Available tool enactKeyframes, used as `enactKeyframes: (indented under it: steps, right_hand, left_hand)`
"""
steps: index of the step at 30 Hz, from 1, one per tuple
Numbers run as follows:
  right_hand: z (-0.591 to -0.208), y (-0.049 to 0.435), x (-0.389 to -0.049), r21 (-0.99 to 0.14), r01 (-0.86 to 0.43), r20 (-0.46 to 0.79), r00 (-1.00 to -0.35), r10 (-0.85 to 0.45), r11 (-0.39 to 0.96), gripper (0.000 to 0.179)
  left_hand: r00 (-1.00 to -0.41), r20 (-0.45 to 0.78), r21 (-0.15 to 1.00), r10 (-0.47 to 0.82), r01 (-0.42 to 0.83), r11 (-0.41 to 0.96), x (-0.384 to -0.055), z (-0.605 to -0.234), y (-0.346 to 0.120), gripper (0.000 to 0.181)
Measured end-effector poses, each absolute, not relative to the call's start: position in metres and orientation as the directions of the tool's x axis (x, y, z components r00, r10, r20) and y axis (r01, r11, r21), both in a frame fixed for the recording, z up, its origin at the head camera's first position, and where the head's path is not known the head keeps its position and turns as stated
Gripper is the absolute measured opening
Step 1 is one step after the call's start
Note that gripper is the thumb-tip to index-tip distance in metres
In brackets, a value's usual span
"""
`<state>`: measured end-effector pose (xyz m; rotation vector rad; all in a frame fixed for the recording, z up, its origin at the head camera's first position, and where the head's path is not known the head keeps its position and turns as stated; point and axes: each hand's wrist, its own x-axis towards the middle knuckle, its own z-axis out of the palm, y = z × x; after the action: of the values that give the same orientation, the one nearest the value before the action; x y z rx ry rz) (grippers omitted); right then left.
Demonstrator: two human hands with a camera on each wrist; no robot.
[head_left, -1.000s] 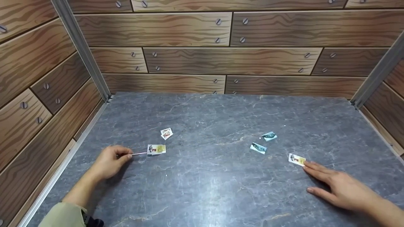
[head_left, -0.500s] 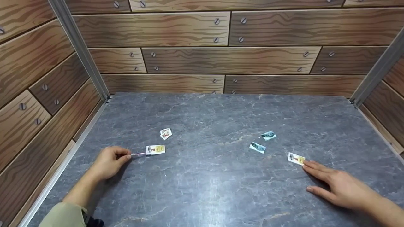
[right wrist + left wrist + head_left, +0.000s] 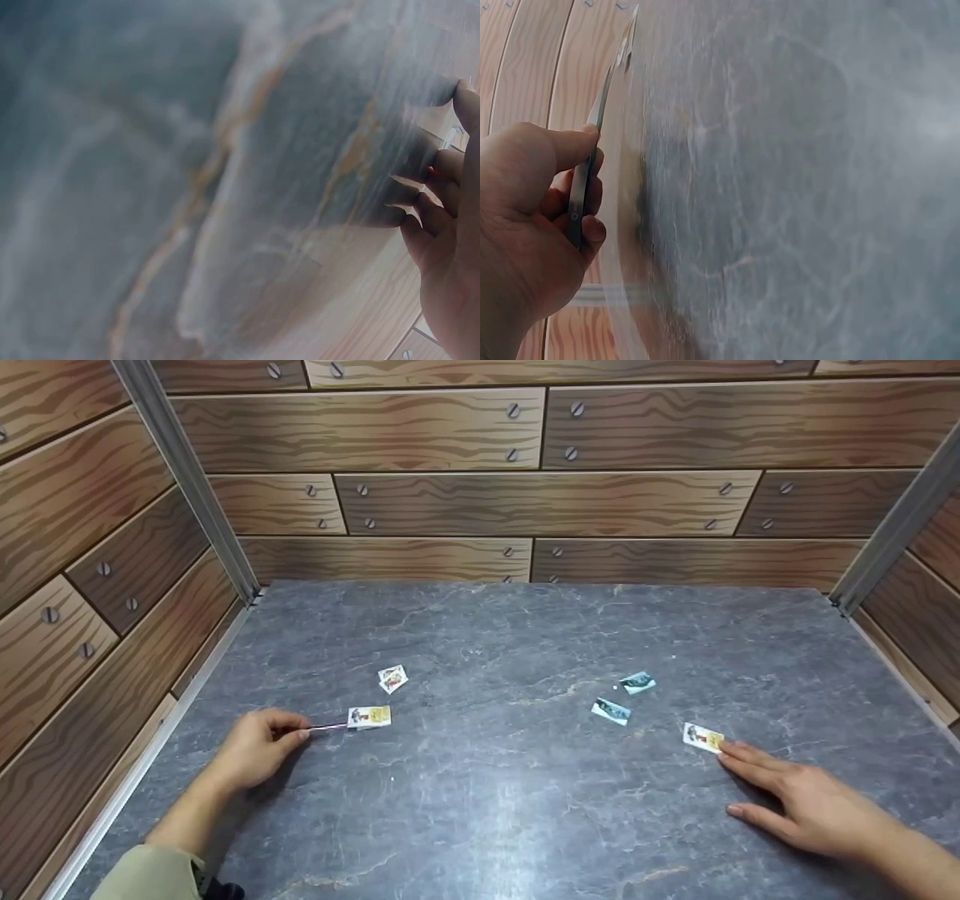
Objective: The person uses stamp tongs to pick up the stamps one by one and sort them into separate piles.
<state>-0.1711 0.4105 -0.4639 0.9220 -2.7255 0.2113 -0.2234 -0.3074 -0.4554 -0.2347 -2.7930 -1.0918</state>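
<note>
My left hand (image 3: 259,746) pinches slim metal tweezers (image 3: 598,109), which taper toward a small white and yellow card (image 3: 369,716). The card is at their tips in the head view; whether the tips grip it I cannot tell. Behind it lies a small white card with a red pattern (image 3: 393,679). My right hand (image 3: 817,810) lies low with its fingers extended, and its fingertips touch the corner of another white and yellow card (image 3: 703,737). To the left of that hand lie two small blue-green cards, a nearer one (image 3: 611,711) and a farther one (image 3: 637,683).
The grey marbled tabletop (image 3: 480,637) is bounded by wood-print walls (image 3: 435,502) at the back and both sides. Metal posts (image 3: 187,480) stand at the back corners. A tiny white speck (image 3: 616,687) lies near the blue-green cards.
</note>
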Motion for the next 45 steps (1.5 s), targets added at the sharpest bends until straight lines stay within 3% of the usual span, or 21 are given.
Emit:
enactKeyframes:
  steps: [22,37,45]
  right_hand:
    - [-0.466,0.411,-0.171,-0.054,-0.631,0.315,-0.747,-0.586,0.774,0.068]
    - [-0.464,0.410,-0.170,-0.047,-0.601,0.274,-0.776,-0.568,0.798,0.067]
    - [-0.464,0.410,-0.171,-0.058,-0.605,0.279,-0.773,-0.569,0.794,0.067]
  left_hand:
    - [-0.970,0.220,0.635,0.099,0.220,0.740,-0.221,-0.440,-0.310,0.010]
    - [-0.944,0.275,0.651,0.185,0.324,0.687,-0.244,-0.401,-0.262,0.009]
    - [-0.898,0.334,0.636,0.288,0.440,0.634,-0.262,-0.382,-0.219,0.010]
